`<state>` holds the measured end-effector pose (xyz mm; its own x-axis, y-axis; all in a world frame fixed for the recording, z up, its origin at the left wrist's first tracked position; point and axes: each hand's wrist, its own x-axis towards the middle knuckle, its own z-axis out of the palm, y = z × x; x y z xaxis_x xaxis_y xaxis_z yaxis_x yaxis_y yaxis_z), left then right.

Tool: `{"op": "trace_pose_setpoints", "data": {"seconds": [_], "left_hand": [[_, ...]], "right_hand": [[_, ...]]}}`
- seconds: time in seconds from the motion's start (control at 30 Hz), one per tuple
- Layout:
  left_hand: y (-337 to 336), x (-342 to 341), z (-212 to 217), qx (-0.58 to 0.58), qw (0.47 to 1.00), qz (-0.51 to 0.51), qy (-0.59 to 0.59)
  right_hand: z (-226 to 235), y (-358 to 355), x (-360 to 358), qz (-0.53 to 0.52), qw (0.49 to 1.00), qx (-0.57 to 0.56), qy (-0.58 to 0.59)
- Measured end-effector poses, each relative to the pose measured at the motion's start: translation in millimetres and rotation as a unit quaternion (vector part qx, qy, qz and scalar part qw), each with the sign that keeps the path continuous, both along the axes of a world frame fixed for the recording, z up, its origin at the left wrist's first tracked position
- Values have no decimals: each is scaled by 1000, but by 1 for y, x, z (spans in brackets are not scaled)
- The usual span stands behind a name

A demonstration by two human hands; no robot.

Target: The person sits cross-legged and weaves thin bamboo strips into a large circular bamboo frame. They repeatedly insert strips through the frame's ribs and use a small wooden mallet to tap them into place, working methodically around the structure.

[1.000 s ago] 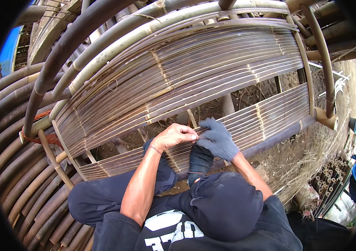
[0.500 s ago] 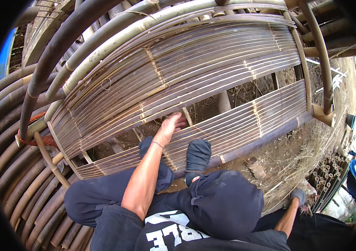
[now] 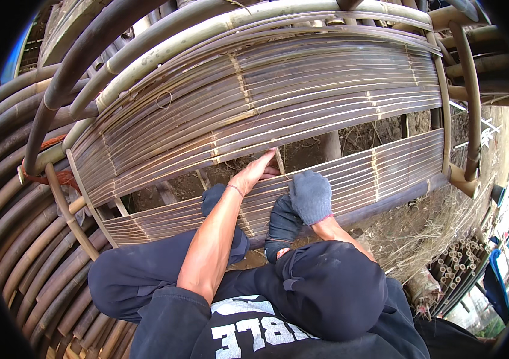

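Observation:
I squat on a curved panel of split bamboo slats (image 3: 386, 170). My bare left hand (image 3: 253, 175) lies stretched out on the upper edge of the lower slat band, its fingertips touching a short upright bamboo strip (image 3: 279, 160) at the gap. My right hand (image 3: 311, 195), in a grey glove, rests curled on the slats just to the right of it; its palm is hidden. Both of my dark-socked feet (image 3: 281, 226) stand on the slats below the hands.
A wider slat band (image 3: 302, 90) arches above an open gap showing dirt (image 3: 320, 146). Thick bamboo poles (image 3: 21, 197) curve along the left and top. A dark pole (image 3: 473, 102) stands at the right, with dry grass (image 3: 422, 230) and cut bamboo ends (image 3: 458, 269) beyond.
My right hand, which had swung away to the lower right half a second ago, has returned to the slats beside the left hand. The left hand stayed at the gap's edge.

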<state>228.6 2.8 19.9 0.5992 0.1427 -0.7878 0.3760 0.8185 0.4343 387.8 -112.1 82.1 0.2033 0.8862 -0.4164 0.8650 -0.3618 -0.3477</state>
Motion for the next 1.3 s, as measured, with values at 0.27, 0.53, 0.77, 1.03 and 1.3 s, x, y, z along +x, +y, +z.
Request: {"op": "trace_pose_setpoints", "data": {"seconds": [0.27,0.53,0.77,1.03,1.3], "left_hand": [[-33,-15,14,304,885,-311,167],[-45,-18,15,394,865,-273,147],[-53,-18,13,435,854,-237,157],[-55,-18,7,423,862,-229,160],[-49,-15,9,390,876,-219,179]], "right_hand": [[27,11,45,-26,921,-228,314],[63,78,64,-197,812,-20,549],[47,35,26,136,941,-279,135],[34,-4,35,28,919,-243,309],[25,-29,60,-49,924,-240,293]]}}
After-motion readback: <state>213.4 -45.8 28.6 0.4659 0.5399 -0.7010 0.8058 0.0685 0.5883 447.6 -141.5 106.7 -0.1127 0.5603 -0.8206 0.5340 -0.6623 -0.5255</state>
